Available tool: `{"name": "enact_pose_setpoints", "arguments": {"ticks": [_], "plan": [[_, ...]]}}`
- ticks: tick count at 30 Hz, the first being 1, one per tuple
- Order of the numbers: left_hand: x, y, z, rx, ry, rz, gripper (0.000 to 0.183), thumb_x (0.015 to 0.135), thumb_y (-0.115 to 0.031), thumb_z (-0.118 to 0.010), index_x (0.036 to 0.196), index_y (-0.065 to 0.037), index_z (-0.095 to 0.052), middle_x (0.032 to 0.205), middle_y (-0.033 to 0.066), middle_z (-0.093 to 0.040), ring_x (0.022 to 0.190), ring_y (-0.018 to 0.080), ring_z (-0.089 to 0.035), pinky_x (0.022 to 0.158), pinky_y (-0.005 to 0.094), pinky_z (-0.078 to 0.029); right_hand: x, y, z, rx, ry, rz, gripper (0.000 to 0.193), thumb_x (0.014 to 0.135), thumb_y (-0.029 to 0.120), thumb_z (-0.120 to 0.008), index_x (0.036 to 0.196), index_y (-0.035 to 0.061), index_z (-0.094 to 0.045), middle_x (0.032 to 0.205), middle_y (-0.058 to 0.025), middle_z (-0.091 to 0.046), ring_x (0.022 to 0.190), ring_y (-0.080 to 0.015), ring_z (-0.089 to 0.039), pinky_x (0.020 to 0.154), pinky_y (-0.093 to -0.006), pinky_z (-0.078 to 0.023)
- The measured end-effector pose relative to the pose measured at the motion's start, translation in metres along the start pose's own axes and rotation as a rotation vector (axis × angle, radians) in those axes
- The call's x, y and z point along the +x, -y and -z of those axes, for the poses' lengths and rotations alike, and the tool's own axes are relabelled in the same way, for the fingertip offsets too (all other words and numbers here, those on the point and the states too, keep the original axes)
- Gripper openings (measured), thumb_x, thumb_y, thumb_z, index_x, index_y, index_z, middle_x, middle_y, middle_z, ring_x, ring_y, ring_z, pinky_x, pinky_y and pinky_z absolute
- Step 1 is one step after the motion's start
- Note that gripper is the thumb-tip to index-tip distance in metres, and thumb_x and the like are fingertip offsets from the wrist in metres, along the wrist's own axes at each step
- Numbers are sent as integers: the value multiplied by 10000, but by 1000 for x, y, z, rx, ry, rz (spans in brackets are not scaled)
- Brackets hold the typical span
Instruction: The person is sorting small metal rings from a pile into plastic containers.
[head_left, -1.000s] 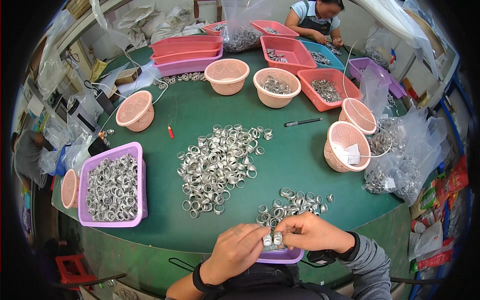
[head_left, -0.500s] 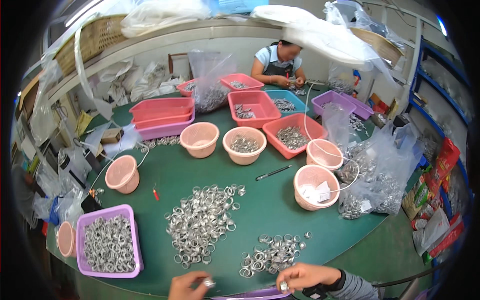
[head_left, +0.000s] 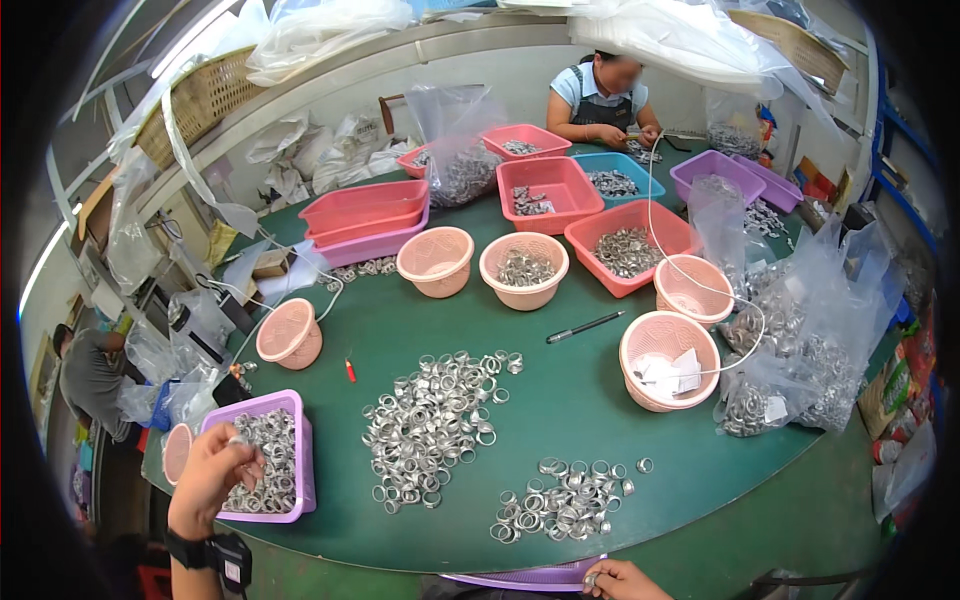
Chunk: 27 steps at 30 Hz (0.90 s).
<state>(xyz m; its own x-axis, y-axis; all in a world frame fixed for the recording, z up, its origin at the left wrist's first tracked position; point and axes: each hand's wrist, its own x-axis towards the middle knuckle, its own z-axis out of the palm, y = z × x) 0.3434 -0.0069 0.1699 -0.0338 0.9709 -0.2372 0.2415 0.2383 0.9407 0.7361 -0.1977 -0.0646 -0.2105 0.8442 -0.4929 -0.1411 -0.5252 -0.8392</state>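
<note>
Silver metal rings lie in a big pile (head_left: pixel 430 430) in the middle of the green table and in a smaller pile (head_left: pixel 562 500) at the near right. My left hand (head_left: pixel 208 475) is raised over the purple basket (head_left: pixel 305 470) of rings, its fingers pinched on what looks like a silver ring (head_left: pixel 237 441); the hand hides part of the basket. Low at the table's near edge, my right hand (head_left: pixel 625 581) has its fingertips closed on another silver ring (head_left: pixel 591 579). Below it the rim of a second purple basket (head_left: pixel 520 582) shows, mostly cut off.
Peach baskets (head_left: pixel 435 262) and red trays (head_left: pixel 550 195), some holding metal parts, stand farther back. A pen (head_left: pixel 585 328) and a small red tool (head_left: pixel 350 371) lie on the table. Bags of parts (head_left: pixel 800 340) crowd the right edge. A co-worker (head_left: pixel 605 105) sits opposite, another person (head_left: pixel 92 375) at far left.
My left hand has swung left from the near edge to above the purple basket. My right hand has drawn down and slightly right, away from the small pile. The view has shifted.
</note>
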Motion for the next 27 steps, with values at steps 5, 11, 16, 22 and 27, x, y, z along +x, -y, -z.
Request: {"name": "enact_pose_setpoints", "arguments": {"ticks": [5,11,16,22,27], "plan": [[42,-21,-66,431,346,137,81,792,-82,-527,786,-1,-523,728,93,-605,554,124,-563,506,221,-460,-4,-8,6,-14,-90,18,127,827,107,-438,791,44,-542,637,13,-531,547,-50,-471,485,-174,-381],[143,-17,-182,375,529,-234,187,793,-181,-558,768,-1,-514,623,61,-554,523,110,-529,482,241,-434,-13,-23,3,-25,-216,88,130,840,102,-437,783,43,-538,653,4,-544,570,-66,-489,510,-198,-398],[188,-37,-222,418,190,-448,321,791,-235,-541,891,70,-512,720,129,-579,657,170,-573,540,275,-456,-23,-33,-5,-26,-220,132,129,840,95,-432,784,41,-535,660,-6,-550,614,-66,-496,559,-202,-404],[88,18,-178,613,681,-725,245,783,-173,-535,961,-5,-548,871,138,-575,769,251,-574,693,326,-453,-29,5,4,-86,-229,177,131,843,112,-451,801,41,-552,663,3,-546,595,-55,-472,525,-192,-374],[-26,97,-132,462,1106,-442,253,794,-189,-539,990,-29,-540,944,128,-560,841,275,-554,734,328,-447,-31,62,10,-363,-282,348,166,752,-3,-477,840,14,-617,733,-56,-565,649,-125,-504,583,-236,-403]]}}
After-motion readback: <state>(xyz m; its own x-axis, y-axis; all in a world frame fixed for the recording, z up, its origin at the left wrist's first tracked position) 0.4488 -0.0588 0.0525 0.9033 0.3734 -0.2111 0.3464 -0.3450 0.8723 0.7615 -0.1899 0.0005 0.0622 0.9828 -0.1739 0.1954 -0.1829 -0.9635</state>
